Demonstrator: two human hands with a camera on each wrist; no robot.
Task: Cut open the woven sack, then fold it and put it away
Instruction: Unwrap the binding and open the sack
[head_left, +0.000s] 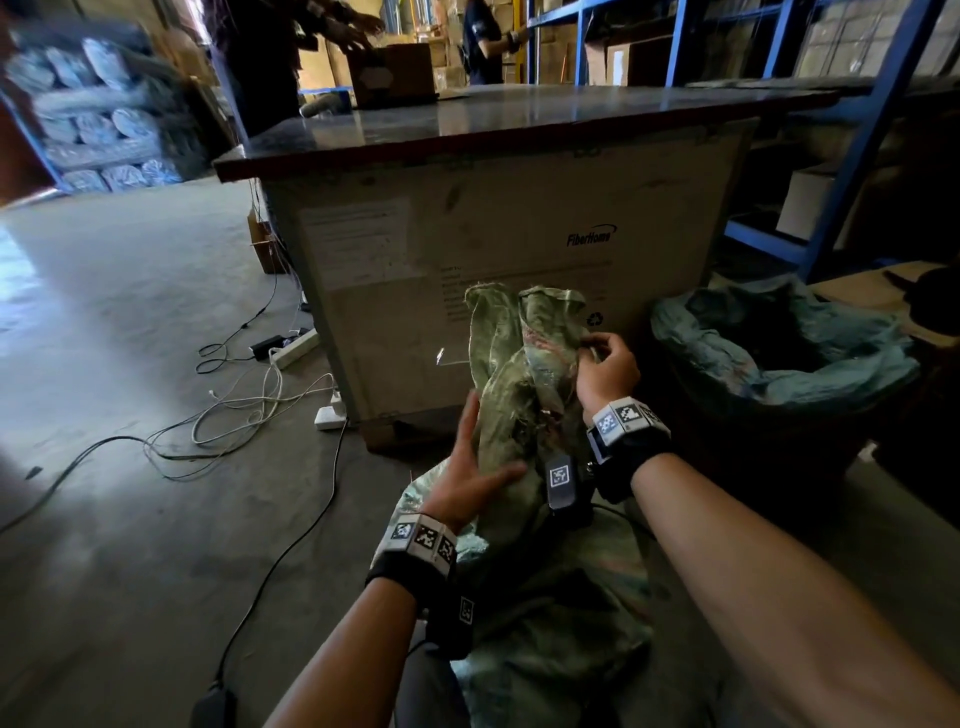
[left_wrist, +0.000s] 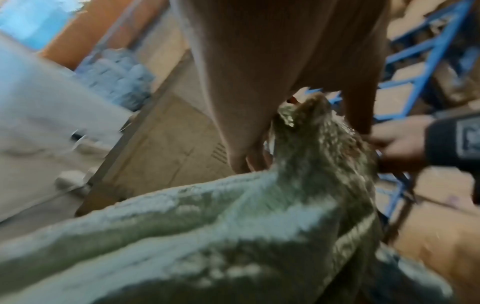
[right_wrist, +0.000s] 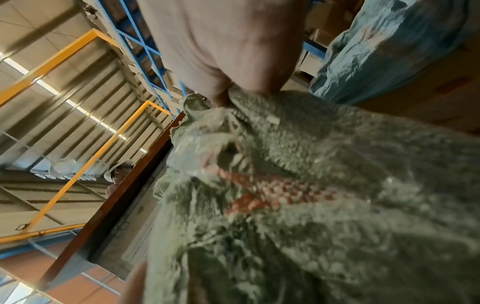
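Sack: crumpled green woven plastic sack (head_left: 524, 364), raised upright before the person, its lower part trailing down over the lap.
Right hand (head_left: 608, 371): fingers (head_left: 597, 343) clamped on the sack's upper right edge.
Left hand (head_left: 470, 475): fingers (head_left: 470, 415) straight and apart, pressed flat against the sack's left side.
Surroundings: large pale cardboard crate (head_left: 519, 249) under a dark bench (head_left: 519, 119); blue-lined bin (head_left: 779, 353) to the right.

we see the woven sack (head_left: 524, 374), coarse green plastic weave with frayed edges and a faint sheen. behind it the crate (head_left: 519, 223) looks like matt board under a glossy dark tabletop (head_left: 519, 119).
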